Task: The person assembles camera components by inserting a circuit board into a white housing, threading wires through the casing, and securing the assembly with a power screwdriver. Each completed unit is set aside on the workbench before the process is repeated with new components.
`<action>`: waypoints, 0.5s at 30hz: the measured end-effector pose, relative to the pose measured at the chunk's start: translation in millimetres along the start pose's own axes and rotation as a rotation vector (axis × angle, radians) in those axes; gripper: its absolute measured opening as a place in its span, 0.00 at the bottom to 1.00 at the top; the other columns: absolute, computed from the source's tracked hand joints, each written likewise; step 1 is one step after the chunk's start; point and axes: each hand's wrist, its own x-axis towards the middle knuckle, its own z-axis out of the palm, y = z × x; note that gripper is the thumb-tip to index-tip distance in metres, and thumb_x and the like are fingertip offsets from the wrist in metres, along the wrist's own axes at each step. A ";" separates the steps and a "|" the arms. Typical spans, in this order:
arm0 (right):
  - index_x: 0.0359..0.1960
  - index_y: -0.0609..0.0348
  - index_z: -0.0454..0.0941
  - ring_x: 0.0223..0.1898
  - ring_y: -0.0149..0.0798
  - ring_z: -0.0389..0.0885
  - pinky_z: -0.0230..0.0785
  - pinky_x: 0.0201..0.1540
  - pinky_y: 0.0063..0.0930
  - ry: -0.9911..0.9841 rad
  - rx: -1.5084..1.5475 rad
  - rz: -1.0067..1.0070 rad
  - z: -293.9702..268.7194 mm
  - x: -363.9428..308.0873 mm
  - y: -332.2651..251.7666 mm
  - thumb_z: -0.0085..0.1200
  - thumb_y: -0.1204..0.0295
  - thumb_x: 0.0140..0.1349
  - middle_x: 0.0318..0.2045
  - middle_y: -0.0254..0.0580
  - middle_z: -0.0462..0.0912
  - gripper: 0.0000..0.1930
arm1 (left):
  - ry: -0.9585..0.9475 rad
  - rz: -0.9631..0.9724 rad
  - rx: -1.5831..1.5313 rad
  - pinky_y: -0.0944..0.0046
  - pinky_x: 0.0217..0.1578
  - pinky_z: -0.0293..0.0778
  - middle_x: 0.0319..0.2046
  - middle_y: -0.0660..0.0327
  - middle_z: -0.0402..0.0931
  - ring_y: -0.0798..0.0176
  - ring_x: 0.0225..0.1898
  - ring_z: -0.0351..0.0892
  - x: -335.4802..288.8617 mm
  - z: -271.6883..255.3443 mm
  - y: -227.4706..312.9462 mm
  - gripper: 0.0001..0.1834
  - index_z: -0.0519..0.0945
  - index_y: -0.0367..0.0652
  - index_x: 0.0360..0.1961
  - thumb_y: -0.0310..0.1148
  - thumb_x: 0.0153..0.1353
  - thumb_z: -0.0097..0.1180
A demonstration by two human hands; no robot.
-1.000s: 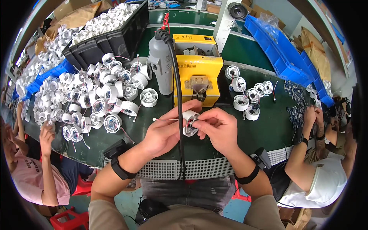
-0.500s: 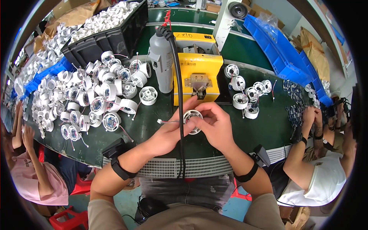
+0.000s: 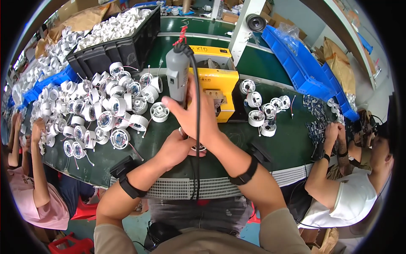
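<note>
green counter (image 3: 237, 146), yellow machine (image 3: 227, 80); our left grip (image 3: 174, 150) clasping white part (image 3: 202, 148); right grip (image 3: 201, 112) raised at grey tool (image 3: 176, 76), closure unclear.

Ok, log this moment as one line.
left hand: holds round white plastic housing, mostly hidden | right hand: at grey cylindrical tool, grip unclear | beyond: boxy yellow machine

Dark green bench (image 3: 287, 148) from left to right, edged on the near side with a pale perforated strip (image 3: 220, 186). Farther back, a white post (image 3: 242, 40); at far right, a pale bluish wall (image 3: 302, 15). Below, blue-green floor (image 3: 248, 230), a red stool (image 3: 72, 245) at near left. Bright light.
</note>
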 end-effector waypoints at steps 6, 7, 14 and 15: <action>0.56 0.67 0.58 0.23 0.30 0.72 0.69 0.30 0.23 0.411 0.450 -0.386 -18.1 8.0 1.4 0.41 0.73 0.65 0.22 0.38 0.73 0.19 | 0.023 -0.029 0.012 0.62 0.39 0.83 0.43 0.58 0.73 0.64 0.41 0.77 3.2 -0.9 -5.8 0.17 0.71 0.36 0.53 0.23 0.62 0.46; 0.55 0.68 0.59 0.18 0.29 0.70 0.65 0.25 0.22 0.509 0.489 -0.299 -25.3 9.5 -8.4 0.40 0.72 0.66 0.16 0.37 0.70 0.18 | 0.027 -0.033 0.004 0.62 0.39 0.83 0.43 0.58 0.73 0.64 0.41 0.77 4.3 -0.8 -8.2 0.17 0.71 0.36 0.53 0.23 0.62 0.46; 0.50 0.66 0.63 0.14 0.30 0.68 0.61 0.19 0.23 0.580 0.370 -0.156 -42.2 23.8 8.3 0.47 0.70 0.65 0.14 0.37 0.69 0.16 | 0.049 -0.049 0.024 0.63 0.38 0.83 0.44 0.57 0.73 0.64 0.39 0.78 4.8 -3.3 -9.2 0.18 0.70 0.34 0.54 0.25 0.63 0.47; 0.50 0.66 0.63 0.14 0.30 0.68 0.61 0.19 0.23 0.579 0.369 -0.155 -42.8 24.1 8.4 0.47 0.70 0.65 0.14 0.37 0.69 0.16 | 0.047 -0.048 0.026 0.63 0.38 0.83 0.44 0.56 0.73 0.64 0.39 0.79 5.6 -2.5 -8.6 0.18 0.69 0.33 0.54 0.24 0.63 0.47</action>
